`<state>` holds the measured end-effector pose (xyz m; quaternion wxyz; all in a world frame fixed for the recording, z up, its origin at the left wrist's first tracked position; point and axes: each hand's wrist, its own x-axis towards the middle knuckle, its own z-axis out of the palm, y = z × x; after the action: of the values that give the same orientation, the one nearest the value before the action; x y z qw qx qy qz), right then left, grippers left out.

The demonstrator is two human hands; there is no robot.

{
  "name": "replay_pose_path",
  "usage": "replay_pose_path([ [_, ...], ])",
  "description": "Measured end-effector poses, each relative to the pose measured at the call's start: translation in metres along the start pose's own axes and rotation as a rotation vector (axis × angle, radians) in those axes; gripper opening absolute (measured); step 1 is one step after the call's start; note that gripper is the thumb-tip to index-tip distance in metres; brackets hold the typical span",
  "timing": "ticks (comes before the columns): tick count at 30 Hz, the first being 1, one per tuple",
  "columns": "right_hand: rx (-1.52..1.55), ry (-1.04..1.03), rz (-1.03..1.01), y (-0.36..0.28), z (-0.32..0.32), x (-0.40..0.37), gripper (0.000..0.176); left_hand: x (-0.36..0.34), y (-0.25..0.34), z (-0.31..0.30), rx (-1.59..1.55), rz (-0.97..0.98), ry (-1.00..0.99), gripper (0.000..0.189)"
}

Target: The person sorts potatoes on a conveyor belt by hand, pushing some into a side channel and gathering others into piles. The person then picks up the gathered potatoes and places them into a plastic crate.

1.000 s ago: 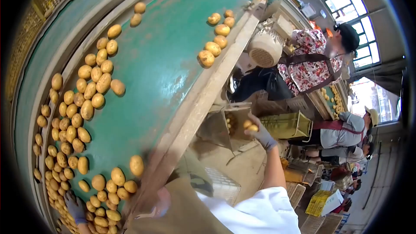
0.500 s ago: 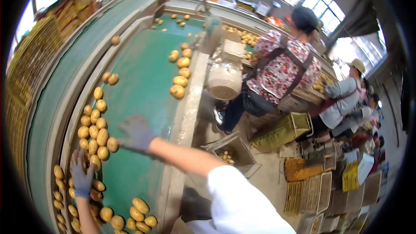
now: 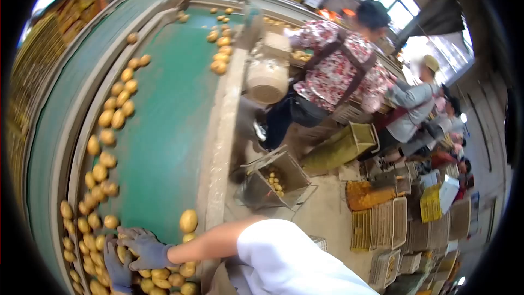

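Note:
Both hands wear grey gloves and are low on the left side of the green belt (image 3: 158,131). My right hand (image 3: 146,249) rests over some potatoes, its fingers spread and bent over them. My left hand (image 3: 117,265) lies beside it among the potatoes, fingers stretched upward; neither hand is seen gripping one. A line of potatoes (image 3: 117,119) runs up the belt's left side. More potatoes (image 3: 161,281) are heaped just below the hands, and one large potato (image 3: 189,220) sits near the belt's right edge.
A second green belt (image 3: 71,109) runs along the left. Beyond the right rail are a motor (image 3: 267,81), a crate with potatoes (image 3: 275,180) and a green crate (image 3: 341,147). A person in a floral top (image 3: 344,65) and other people stand along the line; crates (image 3: 382,224) are stacked at right.
My right hand has moved down and left across the belt onto the potatoes beside my left hand. My left hand is lower in view. Potatoes on the belt have shifted, and the view has moved slightly.

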<state>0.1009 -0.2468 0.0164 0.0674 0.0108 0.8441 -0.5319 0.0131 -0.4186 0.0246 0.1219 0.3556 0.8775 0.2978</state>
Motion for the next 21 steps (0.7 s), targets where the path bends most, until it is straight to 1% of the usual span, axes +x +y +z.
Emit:
replay_pose_path([
  [1, 0.011, -0.053, -0.020, 0.005, 0.013, -0.004, 0.084, -0.016, -0.008, 0.000, 0.074, -0.002, 0.023, 0.047],
  [3, 0.029, 0.158, -0.157, 0.016, 0.055, -0.011, 0.084, -0.039, 0.000, -0.006, 0.117, -0.025, 0.062, 0.049],
  [5, 0.013, 0.073, -0.126, -0.004, 0.051, -0.016, 0.085, -0.046, 0.004, -0.024, 0.056, -0.013, 0.073, 0.051],
  [7, 0.003, 0.095, -0.255, 0.005, 0.080, -0.010, 0.086, -0.060, -0.014, -0.036, 0.071, -0.067, 0.042, 0.053],
  [8, 0.032, 0.022, -0.288, -0.005, 0.087, -0.011, 0.086, -0.071, -0.017, -0.043, 0.090, -0.144, 0.072, 0.053],
  [10, -0.021, 0.003, -0.224, -0.026, 0.102, -0.007, 0.088, -0.095, -0.021, -0.061, 0.017, -0.211, 0.037, 0.052],
  [11, -0.005, -0.031, -0.242, -0.031, 0.110, 0.002, 0.088, -0.100, -0.028, -0.070, 0.028, -0.249, 0.052, 0.052],
  [13, -0.043, -0.126, -0.184, -0.042, 0.135, 0.000, 0.089, -0.131, -0.040, -0.074, 0.202, -0.172, 0.079, 0.051],
  [14, -0.042, -0.168, -0.174, -0.049, 0.147, -0.001, 0.090, -0.145, -0.044, -0.075, 0.199, -0.216, 0.125, 0.049],
  [15, -0.054, -0.188, -0.176, -0.052, 0.162, -0.004, 0.090, -0.159, -0.046, -0.079, 0.187, -0.232, 0.138, 0.049],
  [17, -0.023, -0.219, -0.234, -0.058, 0.197, -0.002, 0.091, -0.186, -0.057, -0.095, 0.282, -0.261, 0.131, 0.048],
  [18, -0.014, -0.221, -0.242, -0.060, 0.215, -0.006, 0.091, -0.200, -0.065, -0.099, 0.283, -0.281, 0.113, 0.048],
  [19, -0.010, -0.187, -0.266, -0.065, 0.235, -0.013, 0.095, -0.210, -0.065, -0.105, 0.290, -0.314, 0.090, 0.048],
  [21, -0.075, -0.267, -0.241, -0.075, 0.272, -0.017, 0.098, -0.239, -0.083, -0.113, 0.315, -0.366, 0.076, 0.049],
])
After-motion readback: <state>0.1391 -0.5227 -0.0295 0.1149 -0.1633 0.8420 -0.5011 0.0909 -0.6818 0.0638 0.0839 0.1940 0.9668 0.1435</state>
